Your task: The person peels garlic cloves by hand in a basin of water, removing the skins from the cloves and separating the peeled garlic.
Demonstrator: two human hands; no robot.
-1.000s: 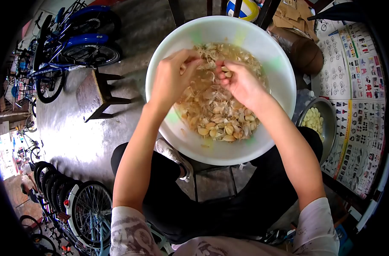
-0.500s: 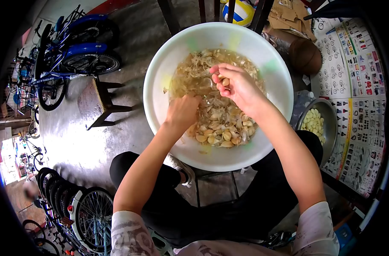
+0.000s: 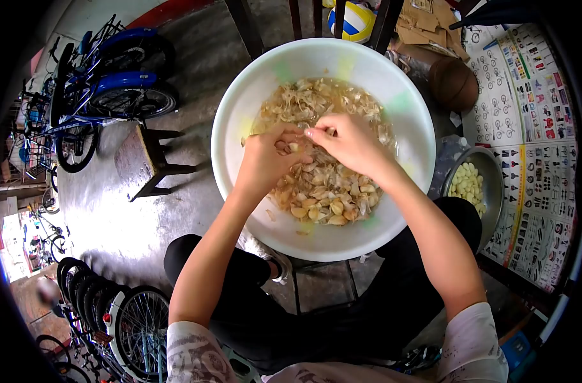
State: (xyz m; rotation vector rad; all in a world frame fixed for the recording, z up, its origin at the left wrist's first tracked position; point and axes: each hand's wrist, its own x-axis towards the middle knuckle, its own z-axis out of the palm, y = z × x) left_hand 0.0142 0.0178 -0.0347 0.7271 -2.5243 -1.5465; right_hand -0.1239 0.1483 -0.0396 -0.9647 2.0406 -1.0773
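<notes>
A wide white basin (image 3: 233, 191) stands between my knees, holding water, loose papery skins and unpeeled garlic cloves (image 3: 335, 207). Over its middle, my left hand (image 3: 268, 156) curls around a pale garlic clove (image 3: 294, 147), which shows between the fingers. My right hand (image 3: 351, 143) meets it from the right, thumb and forefinger pinched together close to the left fingertips. What the right fingers hold is hidden. Peeled garlic cloves (image 3: 467, 185) lie in a metal bowl (image 3: 493, 185) beside my right knee.
A small wooden stool (image 3: 144, 159) stands left of the basin. Blue bicycles (image 3: 128, 83) are at the upper left, more bicycles (image 3: 141, 325) at the lower left. Beyond the basin are dark bars (image 3: 245, 25), a volleyball (image 3: 355, 22) and a brown ball (image 3: 454, 83). Printed sheets (image 3: 540, 191) cover the right side.
My right hand has turned over and moved down and left to meet my left hand. The left hand has lifted from the skins, now with a clove in its fingers.
</notes>
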